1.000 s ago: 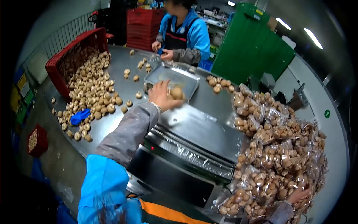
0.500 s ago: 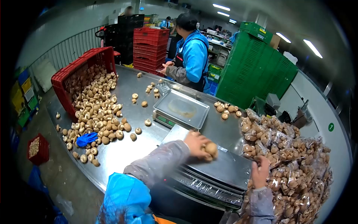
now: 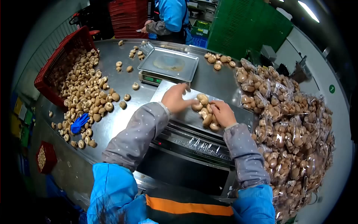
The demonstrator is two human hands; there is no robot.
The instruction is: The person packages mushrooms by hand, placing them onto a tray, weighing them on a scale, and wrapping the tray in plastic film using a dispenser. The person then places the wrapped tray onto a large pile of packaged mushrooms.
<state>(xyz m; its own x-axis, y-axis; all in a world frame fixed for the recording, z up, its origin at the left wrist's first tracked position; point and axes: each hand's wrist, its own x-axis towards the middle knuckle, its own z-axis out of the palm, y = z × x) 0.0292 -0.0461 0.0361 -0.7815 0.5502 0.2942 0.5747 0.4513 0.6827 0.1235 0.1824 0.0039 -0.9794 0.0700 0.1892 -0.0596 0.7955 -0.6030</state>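
A small cluster of mushrooms (image 3: 204, 109) lies on the metal plate (image 3: 182, 118) of the wrapping machine. At its left side is my left hand (image 3: 178, 99), fingers spread, with the fingertips near the mushrooms. My right hand (image 3: 222, 113) is at the right edge of the cluster, its fingers bent together against a mushroom. Just beyond the plate stands a scale (image 3: 169, 64) with a bare metal tray. Clear film (image 3: 197, 143) shows along the machine's front.
Loose mushrooms (image 3: 89, 89) spill from a tipped red crate (image 3: 46, 80) at left, with a blue glove (image 3: 79, 123) on them. Bagged mushrooms (image 3: 294, 142) are heaped at right. Across the table stands a co-worker (image 3: 173, 18) near red crates (image 3: 128, 18) and green crates (image 3: 246, 28).
The view has tilted down. Several mushrooms now show together on the plate. My left hand has opened beside them, and my right hand has moved from the plate's right edge to the cluster.
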